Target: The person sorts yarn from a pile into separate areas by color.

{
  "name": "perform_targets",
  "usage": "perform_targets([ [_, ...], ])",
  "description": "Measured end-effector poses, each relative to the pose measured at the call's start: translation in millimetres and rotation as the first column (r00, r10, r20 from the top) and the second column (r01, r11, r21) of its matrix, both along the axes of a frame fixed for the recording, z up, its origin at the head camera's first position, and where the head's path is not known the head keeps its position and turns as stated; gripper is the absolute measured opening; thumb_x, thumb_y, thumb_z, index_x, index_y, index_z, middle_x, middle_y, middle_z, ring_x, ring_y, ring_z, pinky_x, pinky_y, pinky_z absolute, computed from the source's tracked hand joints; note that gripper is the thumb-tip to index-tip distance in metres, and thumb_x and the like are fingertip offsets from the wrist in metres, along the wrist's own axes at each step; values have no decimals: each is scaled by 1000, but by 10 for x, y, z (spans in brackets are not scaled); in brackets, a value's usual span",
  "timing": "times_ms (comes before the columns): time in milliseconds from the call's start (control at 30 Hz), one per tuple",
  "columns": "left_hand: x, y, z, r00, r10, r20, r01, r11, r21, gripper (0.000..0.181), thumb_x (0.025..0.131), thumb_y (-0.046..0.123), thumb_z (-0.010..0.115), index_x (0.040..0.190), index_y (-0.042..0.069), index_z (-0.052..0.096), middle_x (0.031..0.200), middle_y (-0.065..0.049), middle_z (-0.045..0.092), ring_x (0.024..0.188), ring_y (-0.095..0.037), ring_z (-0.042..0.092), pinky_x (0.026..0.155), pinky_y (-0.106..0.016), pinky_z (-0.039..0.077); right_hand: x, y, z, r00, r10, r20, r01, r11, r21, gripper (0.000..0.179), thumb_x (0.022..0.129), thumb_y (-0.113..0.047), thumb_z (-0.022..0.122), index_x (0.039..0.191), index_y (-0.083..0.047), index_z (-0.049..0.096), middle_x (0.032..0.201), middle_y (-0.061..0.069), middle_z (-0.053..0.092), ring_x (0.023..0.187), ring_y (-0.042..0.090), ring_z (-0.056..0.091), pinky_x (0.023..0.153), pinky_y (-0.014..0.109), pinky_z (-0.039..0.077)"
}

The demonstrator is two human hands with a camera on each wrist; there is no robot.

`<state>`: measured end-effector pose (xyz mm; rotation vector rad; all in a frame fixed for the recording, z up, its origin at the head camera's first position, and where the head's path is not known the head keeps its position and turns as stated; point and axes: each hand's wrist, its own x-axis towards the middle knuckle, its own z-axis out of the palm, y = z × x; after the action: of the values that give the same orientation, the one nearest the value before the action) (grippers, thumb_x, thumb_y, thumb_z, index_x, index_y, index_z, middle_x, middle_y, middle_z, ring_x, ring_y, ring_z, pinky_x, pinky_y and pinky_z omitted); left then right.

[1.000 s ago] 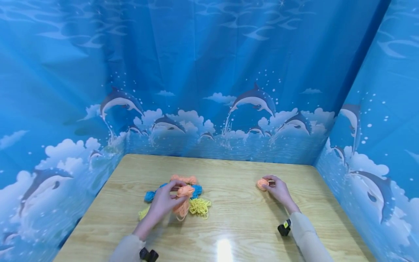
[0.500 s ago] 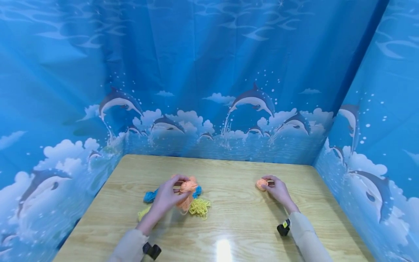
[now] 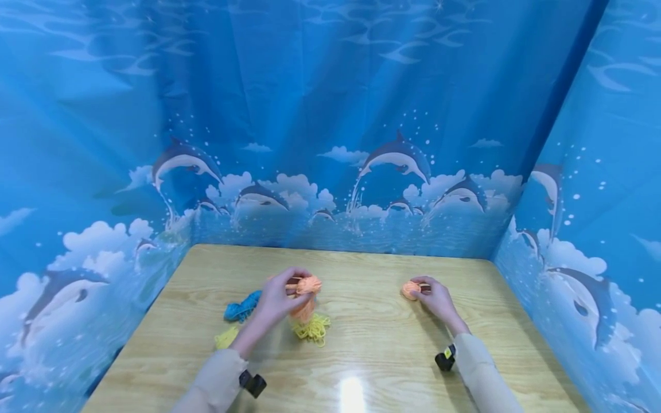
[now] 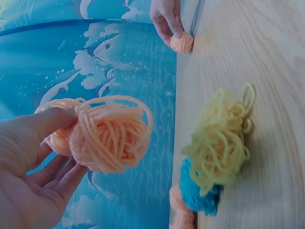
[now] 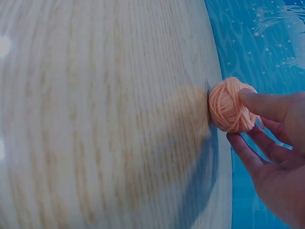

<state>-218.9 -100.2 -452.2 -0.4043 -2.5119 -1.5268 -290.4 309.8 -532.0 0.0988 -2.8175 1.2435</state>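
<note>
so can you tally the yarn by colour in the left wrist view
Peach: 3 (held bundle in left hand, ball in right hand, cut-off bundle at bottom)
Yellow bundle: 1
Blue bundle: 1
Total: 5

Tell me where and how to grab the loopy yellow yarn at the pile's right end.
Take the loopy yellow yarn round its thick middle, probably from the right and above: bare table lies there, while blue yarn and, in the head view, the left hand with its peach yarn crowd its far-left side. Its loose, sprawling edge might pull free if pinched.
</note>
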Motion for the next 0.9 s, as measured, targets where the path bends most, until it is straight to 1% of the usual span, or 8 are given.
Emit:
perform_targets([
  [200, -65, 179, 39, 998, -64, -19, 64, 998, 17, 35, 85, 5, 82, 116, 12, 68, 113, -8, 70, 104, -27, 69, 80, -33, 62, 5, -10, 7, 1000, -3, -9, 3, 1000, -14, 35, 94, -4, 71, 127, 5, 64, 128, 29, 61, 112, 43, 63, 94, 51, 56],
  [300, -90, 273, 46, 996, -84, -29, 85, 996, 12, 35, 86, 7, 82, 117, 15, 68, 114, -5, 70, 106, -26, 68, 81, -31, 62, 9, -18, 14, 1000, -5, -8, 5, 999, -31, 35, 94, -4, 71, 127, 5, 64, 129, 29, 60, 113, 43, 63, 94, 51, 56],
  [433, -111, 389, 40, 995, -94, -40, 93, 996, -4, 36, 86, 9, 82, 117, 17, 67, 114, -2, 69, 107, -25, 67, 80, -29, 62, 15, -12, 16, 1000, -13, -2, 12, 999, -39, 35, 95, -5, 70, 128, 4, 64, 130, 28, 60, 114, 43, 63, 95, 50, 56],
  [633, -144, 544, 41, 992, -114, -59, 113, 993, -20, 36, 86, 8, 82, 118, 14, 67, 115, -3, 69, 107, -24, 68, 81, -26, 61, 3, 0, 3, 1000, -12, -10, 11, 999, -37, 35, 94, -4, 71, 127, 4, 64, 128, 28, 62, 111, 42, 65, 91, 48, 58],
  [767, -154, 635, 48, 991, -125, -52, 124, 992, -25, 37, 86, 10, 82, 119, 15, 67, 115, -3, 69, 107, -23, 67, 81, -25, 60, -11, 16, -18, 1000, -15, -6, 15, 999, -39, 35, 94, -4, 71, 128, 3, 64, 129, 27, 62, 112, 40, 64, 91, 47, 58],
  [900, -168, 720, 42, 988, -146, -51, 145, 989, -16, 35, 87, 10, 81, 119, 16, 67, 115, -3, 69, 108, -26, 67, 80, -24, 60, -20, 20, -34, 1000, -14, -13, 13, 999, -42, 35, 94, -4, 71, 127, 3, 64, 128, 27, 62, 111, 40, 65, 91, 48, 58],
])
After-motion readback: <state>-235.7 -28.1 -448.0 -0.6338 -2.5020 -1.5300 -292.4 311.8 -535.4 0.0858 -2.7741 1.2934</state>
